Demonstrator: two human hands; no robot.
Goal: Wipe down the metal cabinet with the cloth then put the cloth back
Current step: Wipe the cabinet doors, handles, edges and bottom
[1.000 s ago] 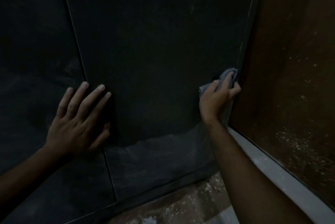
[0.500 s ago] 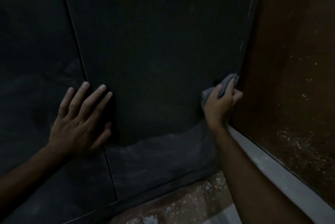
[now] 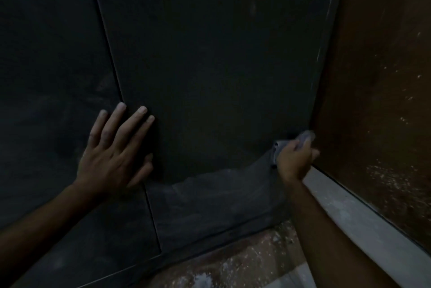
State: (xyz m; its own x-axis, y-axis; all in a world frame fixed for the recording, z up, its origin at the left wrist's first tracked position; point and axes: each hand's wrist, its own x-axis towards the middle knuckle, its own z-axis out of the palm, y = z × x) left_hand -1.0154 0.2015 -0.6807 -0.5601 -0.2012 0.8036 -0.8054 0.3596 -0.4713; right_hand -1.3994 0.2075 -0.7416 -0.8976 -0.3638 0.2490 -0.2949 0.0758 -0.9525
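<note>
The dark metal cabinet (image 3: pixel 210 66) fills most of the view, with two door panels split by a vertical seam. My left hand (image 3: pixel 114 155) lies flat on the doors across that seam, fingers spread. My right hand (image 3: pixel 295 159) grips a small grey cloth (image 3: pixel 304 137) and presses it against the right door's lower right edge. The hand covers most of the cloth. A dusty, lighter grey band (image 3: pixel 210 201) runs along the bottom of the right door, below the darker part of the panel.
A brown wall (image 3: pixel 377 101) stands close on the right, meeting the cabinet in a tight corner. A pale skirting strip (image 3: pixel 354 220) runs along its foot. The speckled floor (image 3: pixel 233 264) lies below the cabinet. The scene is dim.
My right hand has slid the cloth down the right door's edge, toward the dusty band. My left hand has stayed flat in the same spot.
</note>
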